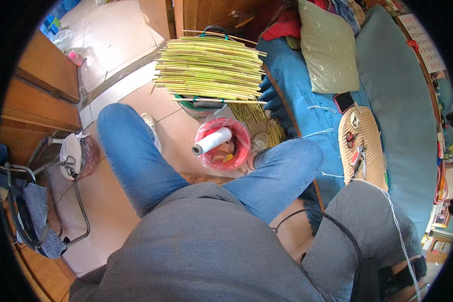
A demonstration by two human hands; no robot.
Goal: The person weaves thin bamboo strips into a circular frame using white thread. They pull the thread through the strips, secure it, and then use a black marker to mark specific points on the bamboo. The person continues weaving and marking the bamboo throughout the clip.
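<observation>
My left hand is out of view. At the lower right rim a blurred part of my right hand (421, 288) shows beside a black band, below my bent grey sleeve. A white string (394, 215) runs from near that hand over the sleeve, with its loose end by the sofa; whether the fingers grip it is unclear. Before me, a row of green-yellow plant stems (211, 68) lies side by side across a green bucket (190, 107). Between my knees, a roll of white plastic film (214, 140) leans in a red lined bucket (245, 154).
On the blue-covered sofa (287, 98) to the right are a pillow (328, 49), a phone (343, 102) and a ribbed beige pad (370, 132) with red-handled scissors (350, 139). More stems (249, 113) stand beside the buckets. Leftward are a metal-framed chair (85, 215) and wooden cabinets (49, 68).
</observation>
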